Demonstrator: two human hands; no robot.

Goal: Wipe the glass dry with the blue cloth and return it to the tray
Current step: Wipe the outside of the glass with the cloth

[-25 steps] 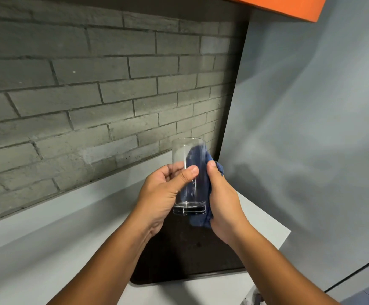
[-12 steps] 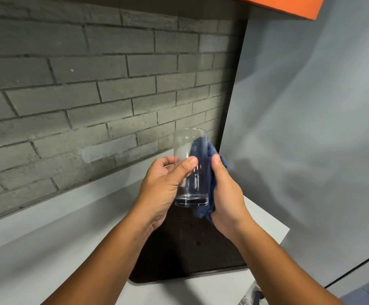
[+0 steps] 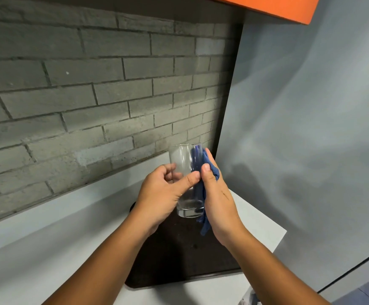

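Left hand [image 3: 159,194] is gripping the glass [image 3: 184,172], thumb lying across the near side and fingers curling round the far side, seen through the clear wall. Glass is being held upright in the air, open end up, thick base down, above the dark tray [image 3: 179,260], not touching it. Right hand [image 3: 218,201] is pressing the blue cloth [image 3: 203,223] against the right side of the glass, thumb on the near face next to the left thumb tip, fingers wrapping behind with the cloth, closed on it. Part of the cloth is showing through the glass near the rim, so it is either folding into the glass or lying behind it, cannot tell which. A tail of cloth is hanging down below the right palm, past the base of the glass. Both bare forearms are coming up from the bottom edge. Tray is lying flat on the white counter [image 3: 47,238], near the counter's right end. Grey brick wall [image 3: 91,95] is running behind the counter, plain grey wall [image 3: 311,128] on the right, orange cabinet [image 3: 278,7] edge showing at the top.
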